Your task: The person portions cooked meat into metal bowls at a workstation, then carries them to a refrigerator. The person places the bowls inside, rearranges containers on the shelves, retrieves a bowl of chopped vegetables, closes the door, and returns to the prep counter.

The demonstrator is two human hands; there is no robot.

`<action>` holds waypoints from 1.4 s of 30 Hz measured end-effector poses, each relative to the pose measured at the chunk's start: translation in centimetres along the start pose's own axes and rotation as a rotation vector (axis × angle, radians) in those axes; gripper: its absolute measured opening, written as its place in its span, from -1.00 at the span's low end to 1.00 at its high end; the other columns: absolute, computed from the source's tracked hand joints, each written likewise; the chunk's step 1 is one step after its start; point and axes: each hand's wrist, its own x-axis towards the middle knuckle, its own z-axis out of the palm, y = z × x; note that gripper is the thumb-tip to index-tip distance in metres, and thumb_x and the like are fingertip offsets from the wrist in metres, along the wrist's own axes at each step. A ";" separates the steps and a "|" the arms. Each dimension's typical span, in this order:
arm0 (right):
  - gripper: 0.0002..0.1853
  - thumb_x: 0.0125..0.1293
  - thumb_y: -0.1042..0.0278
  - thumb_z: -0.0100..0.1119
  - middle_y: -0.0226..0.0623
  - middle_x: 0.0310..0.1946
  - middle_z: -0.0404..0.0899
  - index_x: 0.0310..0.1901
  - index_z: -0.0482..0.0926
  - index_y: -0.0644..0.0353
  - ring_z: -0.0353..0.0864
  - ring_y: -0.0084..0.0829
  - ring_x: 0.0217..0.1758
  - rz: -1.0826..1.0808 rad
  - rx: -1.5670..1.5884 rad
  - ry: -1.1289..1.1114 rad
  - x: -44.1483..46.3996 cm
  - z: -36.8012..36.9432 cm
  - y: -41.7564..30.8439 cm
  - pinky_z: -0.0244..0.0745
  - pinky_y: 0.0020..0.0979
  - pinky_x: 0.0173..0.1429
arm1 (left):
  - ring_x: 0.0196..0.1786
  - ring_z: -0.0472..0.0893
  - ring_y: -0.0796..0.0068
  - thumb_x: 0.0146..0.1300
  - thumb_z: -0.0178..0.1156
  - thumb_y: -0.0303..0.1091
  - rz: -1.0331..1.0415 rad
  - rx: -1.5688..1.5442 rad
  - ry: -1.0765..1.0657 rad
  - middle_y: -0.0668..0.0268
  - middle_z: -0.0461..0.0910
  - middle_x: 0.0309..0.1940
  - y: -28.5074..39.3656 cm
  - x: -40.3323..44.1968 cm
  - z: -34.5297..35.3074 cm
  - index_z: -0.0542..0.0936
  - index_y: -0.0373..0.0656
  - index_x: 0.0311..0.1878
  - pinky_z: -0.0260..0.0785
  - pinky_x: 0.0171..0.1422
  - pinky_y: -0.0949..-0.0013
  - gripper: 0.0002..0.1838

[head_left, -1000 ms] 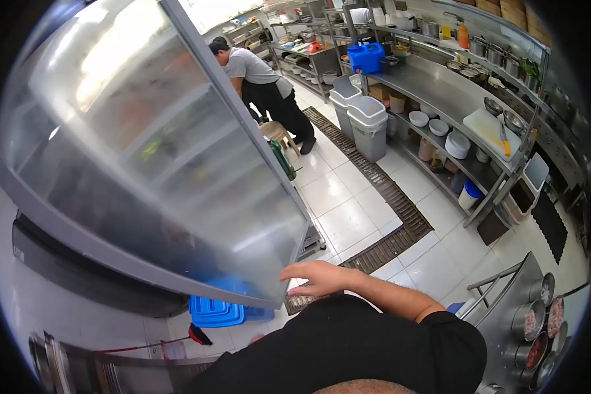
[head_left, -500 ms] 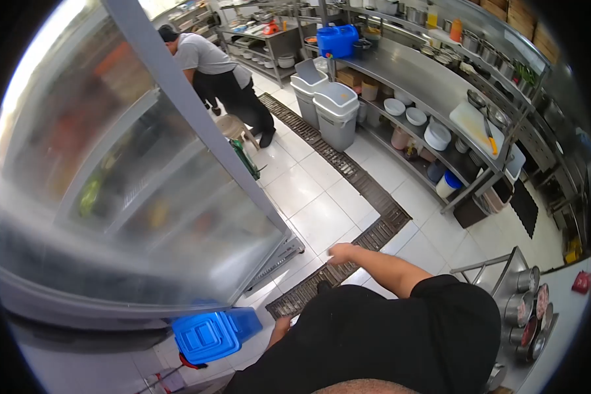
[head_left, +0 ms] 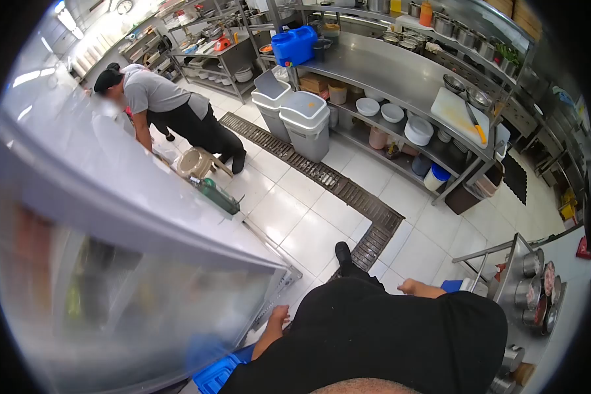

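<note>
My left hand (head_left: 280,314) hangs low beside the glass-fronted fridge (head_left: 157,289), its fingers loosely bent and nothing visible in them. On the other side of my body, my right hand (head_left: 410,287) swings out over the white floor tiles, relaxed and without any object showing in it. It is nearest to the metal rack (head_left: 519,253) that carries several round pans (head_left: 527,293) of food. Below my left arm is a blue lidded bin (head_left: 218,375), partly hidden by the fridge and my sleeve. My shoe (head_left: 342,251) is on the tiles beside the floor drain.
A dark drain grate (head_left: 322,174) bends across the floor. Two grey bins (head_left: 306,128) stand by a steel counter (head_left: 394,69) with a cutting board (head_left: 459,117) and knife. Another person (head_left: 171,98) bends over at the left near a stool (head_left: 196,161) and a green object (head_left: 217,196).
I have moved forward, and my view has shifted right. My right hand has swung back toward my side, while a foot has come forward. More of the other person and stool shows.
</note>
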 end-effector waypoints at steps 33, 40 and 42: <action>-0.61 0.35 0.08 0.30 -0.12 -0.30 0.70 -0.07 0.69 0.31 0.73 -0.25 -0.22 -0.412 -0.196 0.229 27.3 -50.0 -68.8 0.66 -0.15 -0.15 | -0.35 0.65 0.30 0.39 0.26 -0.01 0.003 0.103 0.060 0.22 0.64 -0.40 40.6 13.3 -12.8 0.69 -0.17 -0.16 0.51 -0.35 0.10 -0.63; -0.70 0.44 0.08 0.24 -0.29 -0.36 0.61 -0.14 0.64 0.19 0.65 -0.28 -0.30 0.163 0.121 -0.052 31.5 -48.7 -58.4 0.65 -0.05 -0.19 | -0.25 0.67 0.27 0.40 0.26 -0.03 -0.023 -0.359 0.114 0.17 0.68 -0.24 60.3 27.2 -24.1 0.67 -0.20 -0.06 0.59 -0.27 0.09 -0.62; -0.69 0.45 0.08 0.23 -0.30 -0.40 0.62 -0.17 0.65 0.21 0.64 -0.31 -0.35 0.117 0.162 -0.097 31.4 -49.1 -61.5 0.65 -0.11 -0.23 | -0.11 0.66 0.32 0.42 0.25 -0.05 0.085 -0.411 0.209 0.21 0.65 -0.10 69.6 26.9 -27.9 0.60 -0.18 0.16 0.61 -0.17 0.18 -0.56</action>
